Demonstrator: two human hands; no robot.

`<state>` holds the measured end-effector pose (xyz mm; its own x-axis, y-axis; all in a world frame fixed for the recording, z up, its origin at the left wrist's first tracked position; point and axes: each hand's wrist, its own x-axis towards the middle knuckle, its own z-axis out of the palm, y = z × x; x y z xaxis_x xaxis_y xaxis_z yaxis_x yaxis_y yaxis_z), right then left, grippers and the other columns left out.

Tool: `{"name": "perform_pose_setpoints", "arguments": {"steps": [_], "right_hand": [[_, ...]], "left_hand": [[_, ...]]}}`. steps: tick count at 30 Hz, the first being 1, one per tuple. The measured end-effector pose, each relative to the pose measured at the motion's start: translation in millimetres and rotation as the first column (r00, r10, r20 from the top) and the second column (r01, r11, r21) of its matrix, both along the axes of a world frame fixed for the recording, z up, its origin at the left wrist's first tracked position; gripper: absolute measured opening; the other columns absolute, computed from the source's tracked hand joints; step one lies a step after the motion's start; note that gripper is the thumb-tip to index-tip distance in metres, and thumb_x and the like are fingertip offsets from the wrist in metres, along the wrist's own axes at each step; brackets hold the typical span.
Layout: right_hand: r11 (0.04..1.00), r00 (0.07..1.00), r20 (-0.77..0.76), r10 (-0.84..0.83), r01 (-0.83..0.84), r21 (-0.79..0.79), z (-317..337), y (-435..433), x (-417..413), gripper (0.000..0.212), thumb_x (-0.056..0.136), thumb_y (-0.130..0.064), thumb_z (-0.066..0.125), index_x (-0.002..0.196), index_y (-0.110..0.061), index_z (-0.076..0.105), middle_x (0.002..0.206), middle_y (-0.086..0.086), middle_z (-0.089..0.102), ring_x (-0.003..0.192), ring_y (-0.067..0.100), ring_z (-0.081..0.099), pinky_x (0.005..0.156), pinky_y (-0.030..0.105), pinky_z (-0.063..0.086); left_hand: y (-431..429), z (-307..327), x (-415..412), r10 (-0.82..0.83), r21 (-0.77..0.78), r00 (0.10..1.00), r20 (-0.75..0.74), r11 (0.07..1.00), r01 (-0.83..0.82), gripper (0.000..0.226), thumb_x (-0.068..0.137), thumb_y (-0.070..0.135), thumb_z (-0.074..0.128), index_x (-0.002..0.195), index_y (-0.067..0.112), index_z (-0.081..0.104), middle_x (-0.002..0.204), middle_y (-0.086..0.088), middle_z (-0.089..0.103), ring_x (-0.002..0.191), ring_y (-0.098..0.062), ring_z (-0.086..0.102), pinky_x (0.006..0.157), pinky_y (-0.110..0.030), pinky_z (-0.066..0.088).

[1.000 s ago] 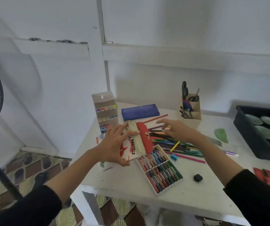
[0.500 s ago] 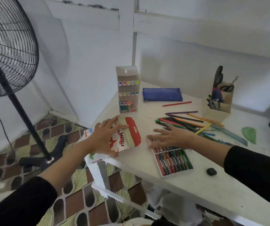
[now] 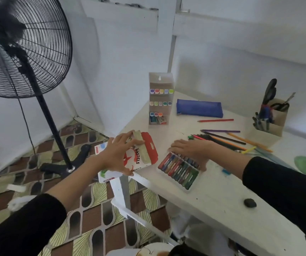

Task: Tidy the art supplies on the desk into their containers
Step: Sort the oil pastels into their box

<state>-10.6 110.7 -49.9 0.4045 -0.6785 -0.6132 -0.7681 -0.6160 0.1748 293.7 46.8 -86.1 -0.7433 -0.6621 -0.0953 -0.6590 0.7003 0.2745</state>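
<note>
- Change is seen in the right hand (image 3: pixel 191 148). A second ago it was held over the loose coloured pencils (image 3: pixel 222 139), and now it has been put down on the white plastic tray of oil pastels (image 3: pixel 179 169).
- Its fingers are laid flat and spread on the far end of the tray, and the thumb is set down along the tray's right side. Nothing is seen to be pinched, so this hand is taken as open.
- The left hand (image 3: pixel 118 157) is wrapped round the red and white cardboard oil pastel box (image 3: pixel 144 154), just as before. The box is held at the near left corner of the white desk (image 3: pixel 222 196), partly out over the edge.
- The tray is found just to the right of the box, near it but not touching it. The red flap of the box is seen open on the side next to the tray.
- It is judged that the pastels have been picked to be tidied now. The tray is likely to be slid into the box next.
- The pencils are left loose beyond the right hand. A blue fabric pencil case (image 3: pixel 199 108) is seen further back.
</note>
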Motion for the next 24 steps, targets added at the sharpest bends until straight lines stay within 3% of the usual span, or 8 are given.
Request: {"name": "perform_pose_setpoints", "arguments": {"steps": [8, 12, 17, 24], "right_hand": [[0.967, 0.94, 0.233, -0.248, 0.256, -0.003, 13, 0, -12, 0.127, 0.06, -0.033, 0.087, 0.149, -0.026, -0.003, 0.156, 0.001, 0.008, 0.143, 0.021, 0.01, 0.116, 0.038, 0.013], [0.952, 0.925, 0.237, -0.297, 0.305, 0.001, 16, 5, -19, 0.126, 0.059, -0.032, 0.087, 0.148, -0.029, -0.002, 0.155, 0.0, 0.011, 0.142, 0.021, 0.016, 0.115, 0.04, 0.018], [0.933, 0.904, 0.239, -0.354, 0.36, 0.019, 14, 17, -29, 0.125, 0.061, -0.031, 0.087, 0.148, -0.031, -0.003, 0.155, -0.002, 0.009, 0.142, 0.021, 0.017, 0.115, 0.042, 0.02], [0.924, 0.893, 0.242, -0.379, 0.379, 0.047, 14, 16, -18, 0.123, 0.062, -0.035, 0.086, 0.149, -0.028, -0.002, 0.156, 0.0, 0.011, 0.142, 0.022, 0.017, 0.115, 0.041, 0.019]], "left_hand": [[-3, 8, -11, -0.079, 0.034, 0.995, 0.053, 0.996, 0.077, 0.107, 0.054, 0.054, 0.082, 0.14, 0.051, 0.017, 0.157, 0.004, -0.004, 0.143, -0.023, -0.002, 0.115, -0.058, 0.0], [-12, 6, -15, -0.103, 0.027, 0.992, 0.071, 0.994, 0.102, 0.106, 0.052, 0.055, 0.081, 0.137, 0.054, 0.017, 0.157, 0.005, -0.001, 0.144, -0.024, 0.001, 0.114, -0.059, 0.003], [-20, 10, -13, -0.104, 0.04, 0.975, 0.196, 0.994, 0.099, 0.108, 0.053, 0.051, 0.084, 0.139, 0.05, 0.02, 0.158, 0.004, -0.001, 0.144, -0.025, 0.0, 0.114, -0.059, -0.002], [0, -2, -37, -0.253, 0.106, 0.957, 0.144, 0.965, 0.239, 0.102, 0.056, 0.052, 0.083, 0.125, 0.065, 0.009, 0.157, 0.004, -0.002, 0.144, -0.023, -0.004, 0.114, -0.056, -0.007]]}}
